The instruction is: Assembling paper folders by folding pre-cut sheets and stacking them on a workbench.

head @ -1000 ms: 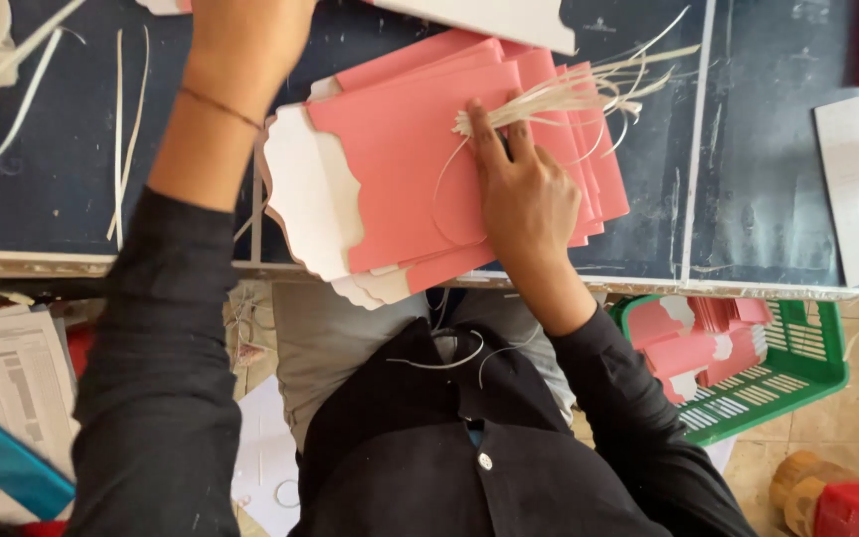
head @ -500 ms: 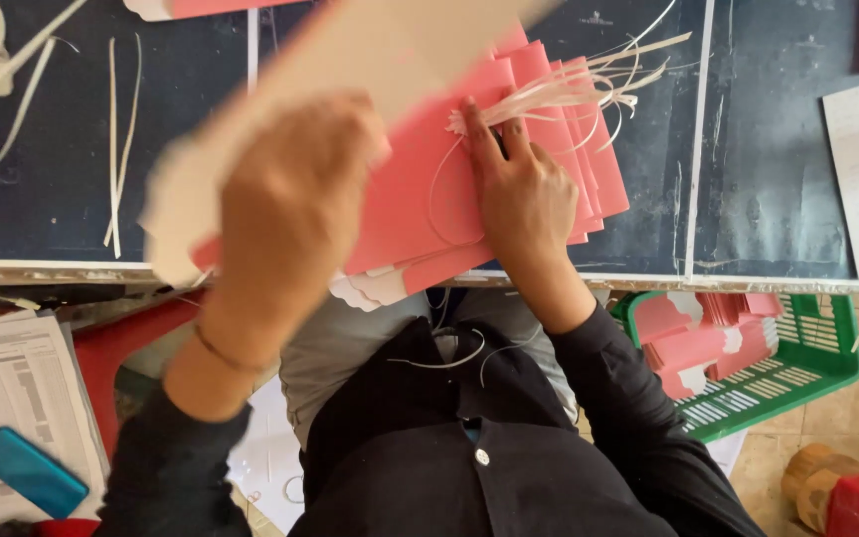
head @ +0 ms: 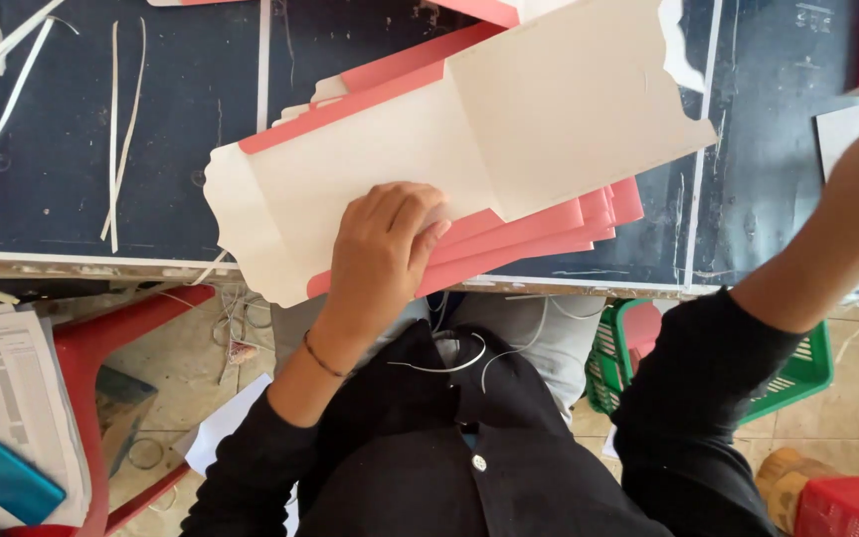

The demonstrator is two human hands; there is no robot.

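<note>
I see the dark table (head: 101, 129) filling the upper view, and I place everything else against it. On its near half lies a large cream card sheet (head: 469, 139), flat, its scalloped flap toward the table's left side. The sheet covers a fanned stack of pink cards (head: 549, 224), whose edges show along its near and far sides. Below the table's near edge on the right sits a green basket (head: 807, 363); below it on the left, a red stool (head: 121, 328) bearing printed papers (head: 2, 398) and a blue phone (head: 2, 477). Thin white strips (head: 116, 129) lie on the table's left part.

My left hand (head: 380, 254) rests palm-down on the sheet's near edge, its grip loose: fingers spread flat and pressing, clamped on nothing. My right forearm (head: 837, 229) reaches up past the table's right side; the hand is out of view, so I cannot tell its grip.

To do this well, I judge the left hand should press evenly near the fold line, so the sheet does not skid on the stack beneath.

Compared with half a second ago, the sheet has come down from the air onto the stack, the right hand has left the stack, and the left hand now lies flat.
</note>
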